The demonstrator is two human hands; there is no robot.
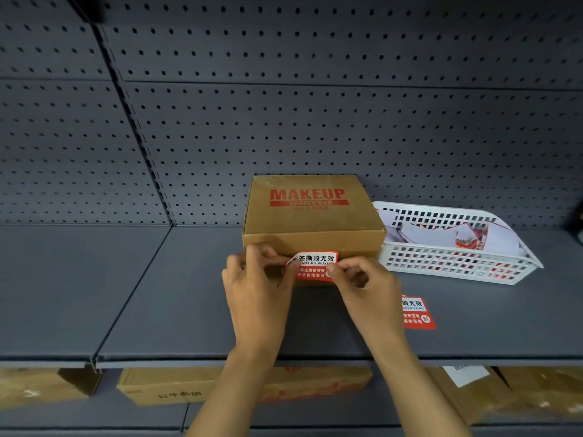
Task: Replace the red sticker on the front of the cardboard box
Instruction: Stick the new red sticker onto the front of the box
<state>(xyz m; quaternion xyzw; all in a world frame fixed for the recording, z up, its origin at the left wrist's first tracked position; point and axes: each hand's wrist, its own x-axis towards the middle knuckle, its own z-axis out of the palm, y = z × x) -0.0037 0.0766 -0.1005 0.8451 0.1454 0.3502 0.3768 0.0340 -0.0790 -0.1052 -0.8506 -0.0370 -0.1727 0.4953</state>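
On the grey shelf [176, 294], a touch past centre toward three o'clock: cardboard box [312, 222], lid printed MAKEUP, front face turned to the camera. Across that front face, straddling the lid seam: red sticker [315, 266], white band of black characters along its top.

At nine o'clock of the sticker, left hand [255, 285], fingers curled close, thumb and forefinger pinched at the sticker's left edge, which looks slightly lifted off the cardboard. At three o'clock of it, right hand [362, 285], also nearly closed, fingertips [331, 269] pressed on the right edge. Hard to tell whether peeling off or smoothing down; no way to settle it from this view.

At five o'clock of the box, flat on the shelf and partly hidden by the right wrist: second red sticker [418, 312], same print. At three o'clock, just beside the box: white basket [457, 266], holding loose white backing sheets and red scraps.

Probable step: working the sticker at the seam, either removal of the old or seating of the new.

Next move, if peeling: slow, low pull from the raised left edge, box steadied against sliding back, care against tearing the cardboard skin. If pressing: firm rub from the middle outward, corners flattened over the seam.
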